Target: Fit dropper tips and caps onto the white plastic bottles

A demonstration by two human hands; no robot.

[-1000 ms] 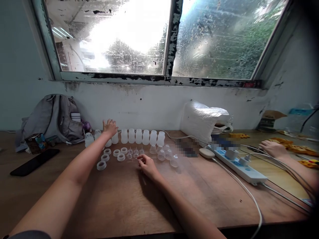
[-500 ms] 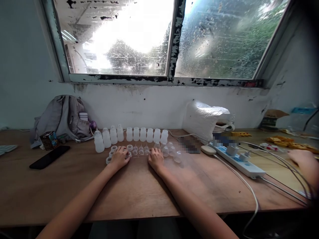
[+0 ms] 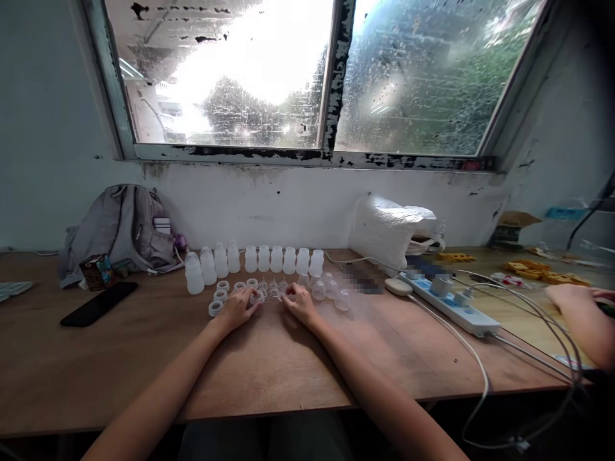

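Observation:
A row of small white plastic bottles (image 3: 269,259) stands near the wall on the wooden table (image 3: 144,358). In front of them lie several white rings (image 3: 216,308), clear teats (image 3: 273,287) and clear caps (image 3: 331,287). My left hand (image 3: 239,308) rests on the table among the rings, its fingers curled round one white ring (image 3: 257,297). My right hand (image 3: 300,302) lies close beside it, fingertips pinched together by the teats. What they pinch is too small to make out.
A grey backpack (image 3: 120,224), a small carton (image 3: 97,271) and a black phone (image 3: 98,304) lie at the left. A white bag (image 3: 394,230), a power strip (image 3: 446,301) with cables and yellow parts (image 3: 542,272) are at the right, beside another person's arm (image 3: 579,314).
My left hand has come back from the far bottles to the rings. Both hands have drawn together in front of the teats, and the view has shifted slightly.

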